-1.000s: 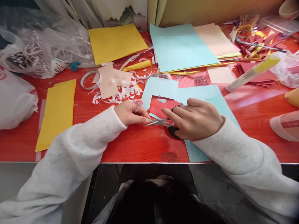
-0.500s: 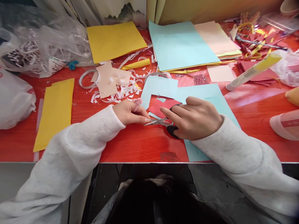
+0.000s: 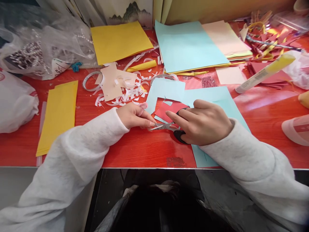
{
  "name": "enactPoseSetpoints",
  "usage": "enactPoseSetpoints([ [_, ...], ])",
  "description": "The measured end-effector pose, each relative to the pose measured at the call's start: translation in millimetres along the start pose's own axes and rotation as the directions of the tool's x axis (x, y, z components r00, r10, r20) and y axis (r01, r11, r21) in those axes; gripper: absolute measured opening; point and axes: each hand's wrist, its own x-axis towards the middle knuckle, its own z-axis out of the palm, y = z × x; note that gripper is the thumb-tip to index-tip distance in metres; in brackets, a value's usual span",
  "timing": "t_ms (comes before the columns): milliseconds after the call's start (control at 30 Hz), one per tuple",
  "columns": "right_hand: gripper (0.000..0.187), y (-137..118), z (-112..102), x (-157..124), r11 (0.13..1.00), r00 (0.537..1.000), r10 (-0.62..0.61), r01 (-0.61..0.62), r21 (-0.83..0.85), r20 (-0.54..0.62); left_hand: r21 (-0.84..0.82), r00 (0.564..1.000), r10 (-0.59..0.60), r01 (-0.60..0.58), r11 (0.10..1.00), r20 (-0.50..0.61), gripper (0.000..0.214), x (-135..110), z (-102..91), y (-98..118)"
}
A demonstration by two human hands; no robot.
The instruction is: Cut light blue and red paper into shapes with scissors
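My right hand (image 3: 201, 122) is wrapped round the black handles of small scissors (image 3: 166, 126), whose metal blades point left over the red table (image 3: 135, 148). My left hand (image 3: 134, 116) is pinched at the blade tips, fingers pressed together on something too small to name; a pink fluffy bit (image 3: 143, 106) sits by its knuckles. Just behind the blades lies a red paper piece (image 3: 169, 109) on light blue paper sheets (image 3: 210, 96).
Yellow paper (image 3: 59, 112) lies at the left, more yellow (image 3: 120, 40) and blue sheets (image 3: 188, 45) at the back. White paper scraps (image 3: 127, 93), a tape ring (image 3: 90, 80), a glue stick (image 3: 264, 72), plastic bags (image 3: 36, 45) and coloured offcuts (image 3: 267, 35) surround the hands.
Barely anything differs: both hands stay at the scissors, and the view has shifted slightly.
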Motion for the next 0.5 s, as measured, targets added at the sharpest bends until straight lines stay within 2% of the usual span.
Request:
enactPoseSetpoints([
  [200, 0.029, -1, -1, 1, 1.0, 0.999, -0.025, 0.024, -0.02, -0.035, -0.034, 0.997, 0.047, -0.049, 0.998, -0.066, 0.013, 2, 4.8, 1],
  [333, 0.024, 0, -1, 1, 1.0, 0.999, 0.007, -0.007, 0.013, 0.04, 0.007, 0.99, 0.105, -0.105, 0.994, -0.095, 0.016, 3, 6.2, -4],
  [433, 0.024, 1, 0, 0, 0.998, 0.995, 0.03, -0.034, 0.048, 0.09, 0.137, 0.972, 0.226, -0.217, 0.966, -0.056, 0.019, -3, -2.2, -3],
  [500, 0.027, 1, 1, -1, 0.997, 0.993, 0.034, -0.041, 0.062, 0.109, 0.229, 0.928, 0.357, -0.327, 0.917, -0.107, 0.02, -9, -9.6, -1],
])
